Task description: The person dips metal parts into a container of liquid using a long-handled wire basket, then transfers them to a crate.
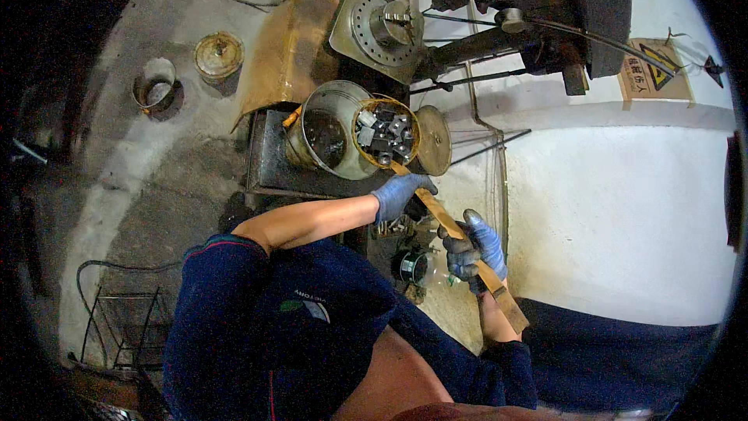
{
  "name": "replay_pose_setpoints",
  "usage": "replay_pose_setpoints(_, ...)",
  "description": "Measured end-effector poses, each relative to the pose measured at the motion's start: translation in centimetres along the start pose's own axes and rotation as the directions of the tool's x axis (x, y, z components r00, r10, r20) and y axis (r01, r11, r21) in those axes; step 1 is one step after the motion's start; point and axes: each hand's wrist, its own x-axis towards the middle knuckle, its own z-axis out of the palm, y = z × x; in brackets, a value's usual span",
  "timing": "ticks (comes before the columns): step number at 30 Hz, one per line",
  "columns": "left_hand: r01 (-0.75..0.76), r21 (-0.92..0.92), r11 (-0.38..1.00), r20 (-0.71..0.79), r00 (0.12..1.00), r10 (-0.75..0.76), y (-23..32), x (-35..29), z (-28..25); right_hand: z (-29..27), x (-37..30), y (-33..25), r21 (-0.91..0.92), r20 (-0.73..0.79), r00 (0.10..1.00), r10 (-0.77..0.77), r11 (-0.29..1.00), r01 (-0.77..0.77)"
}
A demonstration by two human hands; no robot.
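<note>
A metalworking workshop, judging by the heavy machine with a round chuck plate (379, 25), tin buckets of small metal parts (387, 132), stained concrete floor (148, 179) and yellow warning sign (656, 70).

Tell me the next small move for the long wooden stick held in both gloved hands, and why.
Probably push the long wooden stick deeper into the yellow-rimmed can of grey metal parts. Its tip only sits at the can's near rim, while the left hand and right hand both grip the shaft.
</note>
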Motion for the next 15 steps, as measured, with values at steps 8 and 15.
replay_pose_setpoints(8,0.324,-0.336,0.884,-0.130,0.914,-0.385,0.7,0.4,-0.6,-1.3,2.3,-0.3,0.047,0.183,0.982,0.034,0.998,-0.043)
replay_pose_setpoints(15,0.366,-0.341,0.866,-0.131,0.893,-0.430,3.2,0.4,1.0,-2.4,2.2,-1.2,0.099,0.327,0.943,0.055,0.991,-0.092)
